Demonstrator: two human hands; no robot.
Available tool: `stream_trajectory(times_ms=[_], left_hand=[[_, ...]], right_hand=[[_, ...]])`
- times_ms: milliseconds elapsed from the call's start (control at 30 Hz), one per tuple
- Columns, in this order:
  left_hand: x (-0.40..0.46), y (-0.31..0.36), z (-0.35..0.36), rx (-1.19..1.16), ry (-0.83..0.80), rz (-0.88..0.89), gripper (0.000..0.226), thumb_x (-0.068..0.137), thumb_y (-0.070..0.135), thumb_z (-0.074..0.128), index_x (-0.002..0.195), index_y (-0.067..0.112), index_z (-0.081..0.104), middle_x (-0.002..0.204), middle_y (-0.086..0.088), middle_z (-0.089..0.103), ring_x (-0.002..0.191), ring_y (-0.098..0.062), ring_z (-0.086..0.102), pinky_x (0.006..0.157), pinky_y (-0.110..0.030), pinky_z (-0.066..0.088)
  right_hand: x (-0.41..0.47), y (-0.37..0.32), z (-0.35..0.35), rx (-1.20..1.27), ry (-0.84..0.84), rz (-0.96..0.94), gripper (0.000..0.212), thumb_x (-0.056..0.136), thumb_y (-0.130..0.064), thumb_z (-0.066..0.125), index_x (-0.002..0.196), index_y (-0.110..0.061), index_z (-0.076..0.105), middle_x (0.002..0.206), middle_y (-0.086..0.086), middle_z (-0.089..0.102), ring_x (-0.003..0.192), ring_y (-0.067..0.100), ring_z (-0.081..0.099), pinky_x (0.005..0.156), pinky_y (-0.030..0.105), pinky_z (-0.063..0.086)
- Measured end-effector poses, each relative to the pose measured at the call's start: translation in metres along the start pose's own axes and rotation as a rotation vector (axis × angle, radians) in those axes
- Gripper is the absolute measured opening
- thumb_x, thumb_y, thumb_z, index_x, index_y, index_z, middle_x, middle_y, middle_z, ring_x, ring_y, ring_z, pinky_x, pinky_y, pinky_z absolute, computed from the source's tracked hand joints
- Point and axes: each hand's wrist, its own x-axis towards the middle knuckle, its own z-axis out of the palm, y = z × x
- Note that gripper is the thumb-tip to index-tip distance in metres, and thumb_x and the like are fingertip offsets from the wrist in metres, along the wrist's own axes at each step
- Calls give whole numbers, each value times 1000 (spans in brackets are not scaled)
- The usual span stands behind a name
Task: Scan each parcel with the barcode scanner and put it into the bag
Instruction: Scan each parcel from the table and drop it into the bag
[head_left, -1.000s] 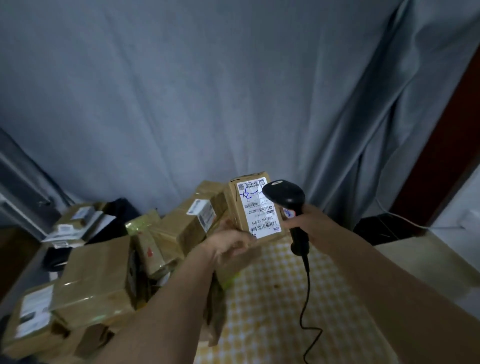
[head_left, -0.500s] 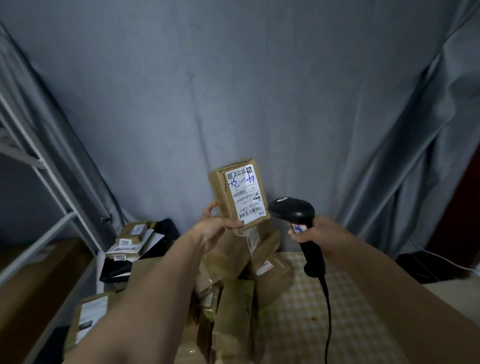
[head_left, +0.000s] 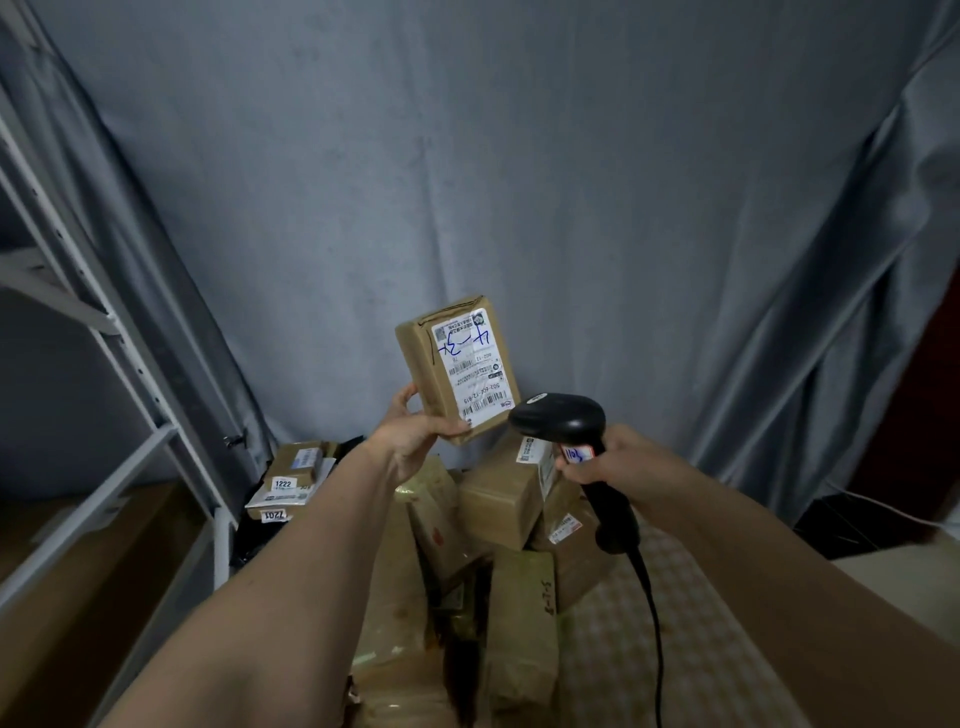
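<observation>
Holding a brown parcel (head_left: 457, 370) up at the centre of the frame, the left hand (head_left: 415, 441) grips its lower corner, thumb on the front face by the white label (head_left: 475, 366) and fingers curled behind. The parcel stands nearly upright, tilted a little to the left, with blue handwriting across the label's top (the barcode sits near the bottom edge). Just to the lower right, the right hand (head_left: 618, 460) is wrapped round the handle of a black barcode scanner (head_left: 563, 421), whose head sits close beside the parcel's lower right corner without touching it. Its cable (head_left: 655, 623) trails down to the bottom edge. Below the hands, a heap of brown parcels (head_left: 498, 519) lies on a checked cloth (head_left: 691, 649). A white metal rack (head_left: 104, 332) stands at the left of the frame, and grey curtain (head_left: 467, 156) fills the background.
</observation>
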Motion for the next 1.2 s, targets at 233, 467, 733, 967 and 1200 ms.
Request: stream_trajectory(times_ms=[233,467,733,967,1200], left_hand=[[-2,1,-15,1,-24,-15,123,45,-14,76,149,16,18,123,-16,62,121,-31,54,109,-44,37],[-3,1,-18,29,-27,-38,110,60,-22,71,149,16,19,121,-16,62,121,-31,54,109,-44,39],[0,-1,-19,15,-53,-59,107,57,-22,71,145,16,25,119,-18,63,115,-32,59,104,-43,45],[-3,1,5,195,-96,-249,30,82,35,72,103,16,61,102,-9,65,89,-19,61,55,-27,55],[3,-21,72,248,-183,-377,34,83,47,67,99,18,60,92,-13,64,78,-22,65,67,-33,58]], right_hand=[[-6,-5,15,5,30,47,27,85,-12,68,110,-10,58,108,13,63,101,26,60,94,40,48],[-11,-8,22,59,28,46,27,85,-8,66,111,-11,57,108,12,62,102,26,59,90,36,46],[-14,-4,23,119,42,10,17,85,-4,66,100,-11,63,107,16,66,104,29,61,84,33,47],[-14,8,12,400,288,17,26,84,-7,67,109,-13,61,109,9,66,106,25,60,88,37,47],[-39,40,-22,439,507,47,18,81,-1,70,93,-13,64,107,20,68,104,32,63,99,47,47]])
